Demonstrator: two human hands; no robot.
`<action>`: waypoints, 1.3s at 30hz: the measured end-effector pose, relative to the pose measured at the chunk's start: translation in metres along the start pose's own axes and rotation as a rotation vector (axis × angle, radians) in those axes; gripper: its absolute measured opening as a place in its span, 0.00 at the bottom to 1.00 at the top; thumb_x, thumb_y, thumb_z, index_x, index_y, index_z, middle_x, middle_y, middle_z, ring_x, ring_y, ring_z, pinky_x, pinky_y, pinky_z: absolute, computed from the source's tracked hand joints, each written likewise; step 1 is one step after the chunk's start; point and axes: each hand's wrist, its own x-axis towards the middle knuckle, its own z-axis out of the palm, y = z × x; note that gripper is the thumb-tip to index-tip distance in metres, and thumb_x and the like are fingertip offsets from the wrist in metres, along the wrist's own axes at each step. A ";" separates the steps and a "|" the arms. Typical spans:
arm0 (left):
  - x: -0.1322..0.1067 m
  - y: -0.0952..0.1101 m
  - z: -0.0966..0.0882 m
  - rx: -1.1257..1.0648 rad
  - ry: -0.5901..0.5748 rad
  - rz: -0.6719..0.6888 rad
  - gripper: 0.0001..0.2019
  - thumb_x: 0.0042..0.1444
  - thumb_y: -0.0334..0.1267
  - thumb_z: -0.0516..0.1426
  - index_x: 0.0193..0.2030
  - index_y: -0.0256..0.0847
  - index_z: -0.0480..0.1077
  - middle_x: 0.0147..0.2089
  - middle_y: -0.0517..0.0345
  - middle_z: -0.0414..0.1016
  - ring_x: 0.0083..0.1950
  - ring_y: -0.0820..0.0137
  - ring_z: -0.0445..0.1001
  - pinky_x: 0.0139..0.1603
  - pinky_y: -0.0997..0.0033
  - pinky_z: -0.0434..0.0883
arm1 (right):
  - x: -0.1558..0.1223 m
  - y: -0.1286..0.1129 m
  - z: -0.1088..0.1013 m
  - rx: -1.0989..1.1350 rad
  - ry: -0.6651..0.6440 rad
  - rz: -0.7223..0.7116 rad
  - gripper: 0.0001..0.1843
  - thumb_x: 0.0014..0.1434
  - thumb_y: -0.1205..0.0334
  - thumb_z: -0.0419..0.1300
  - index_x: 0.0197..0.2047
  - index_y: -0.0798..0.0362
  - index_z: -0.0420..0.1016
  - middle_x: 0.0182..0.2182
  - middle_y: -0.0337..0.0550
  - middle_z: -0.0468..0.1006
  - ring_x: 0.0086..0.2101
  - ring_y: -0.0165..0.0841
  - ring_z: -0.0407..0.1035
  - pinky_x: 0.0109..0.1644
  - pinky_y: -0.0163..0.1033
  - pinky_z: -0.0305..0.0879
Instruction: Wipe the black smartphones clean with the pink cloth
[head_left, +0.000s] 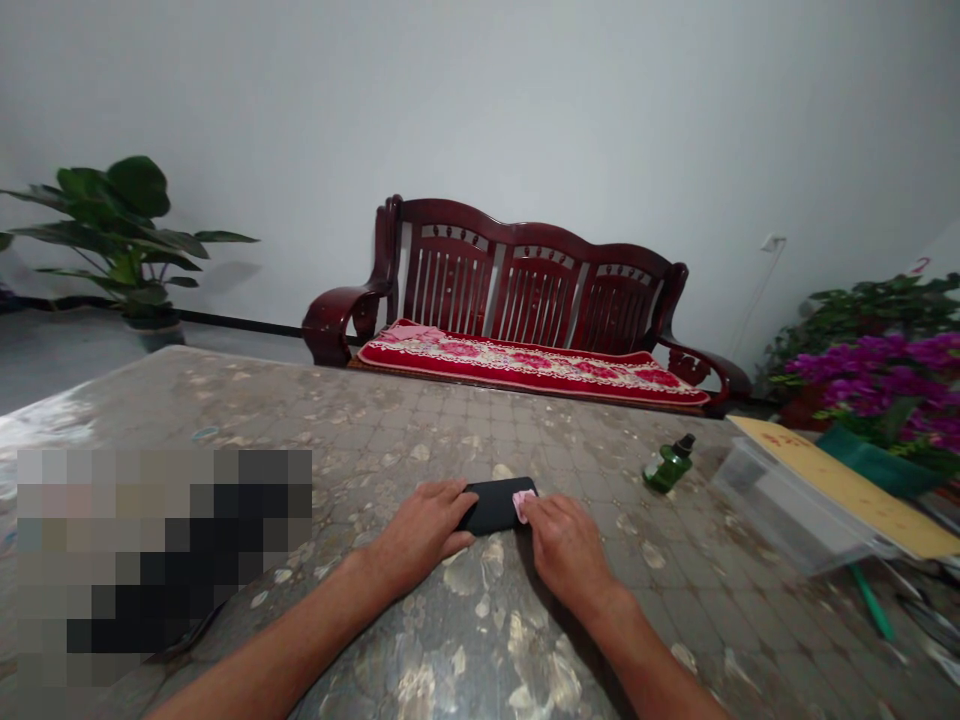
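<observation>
A black phone (495, 507) lies flat on the patterned table (375, 430) in front of me. My left hand (420, 530) rests on the table with its fingers curled against the phone's left end, holding it. My right hand (562, 545) pinches a small pink cloth (520, 503) and presses it on the phone's right end.
A small green bottle with a black cap (669, 464) stands to the right. A clear plastic box (787, 510) and a yellow board (847, 485) sit at the right edge. Behind the table are a red wooden bench (525, 300), a potted plant (124, 235) and purple flowers (892, 375).
</observation>
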 end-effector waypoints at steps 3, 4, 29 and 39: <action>-0.001 -0.002 0.003 -0.018 0.028 0.004 0.21 0.58 0.34 0.65 0.58 0.39 0.70 0.64 0.42 0.71 0.64 0.52 0.70 0.65 0.53 0.66 | -0.001 -0.006 -0.003 0.061 0.014 -0.080 0.17 0.63 0.74 0.53 0.50 0.52 0.76 0.43 0.46 0.82 0.40 0.40 0.72 0.46 0.43 0.65; -0.001 -0.003 0.005 -0.028 0.043 0.007 0.21 0.58 0.34 0.64 0.58 0.40 0.70 0.64 0.42 0.70 0.64 0.52 0.70 0.65 0.53 0.66 | -0.001 -0.008 -0.004 0.091 0.011 -0.120 0.17 0.63 0.74 0.52 0.50 0.52 0.76 0.42 0.45 0.82 0.39 0.39 0.71 0.46 0.43 0.65; 0.003 -0.034 0.016 -0.100 -0.003 0.107 0.25 0.63 0.28 0.53 0.63 0.56 0.68 0.72 0.55 0.61 0.75 0.55 0.52 0.71 0.37 0.49 | 0.019 0.019 0.023 0.462 0.111 0.027 0.19 0.67 0.69 0.49 0.50 0.49 0.79 0.45 0.44 0.83 0.47 0.36 0.77 0.54 0.44 0.72; 0.008 -0.024 0.008 -0.069 0.168 -0.255 0.14 0.61 0.32 0.57 0.53 0.41 0.75 0.52 0.48 0.77 0.55 0.59 0.75 0.59 0.60 0.70 | 0.007 0.003 0.015 0.497 0.096 0.068 0.18 0.65 0.73 0.51 0.50 0.50 0.78 0.46 0.44 0.83 0.46 0.34 0.77 0.52 0.39 0.74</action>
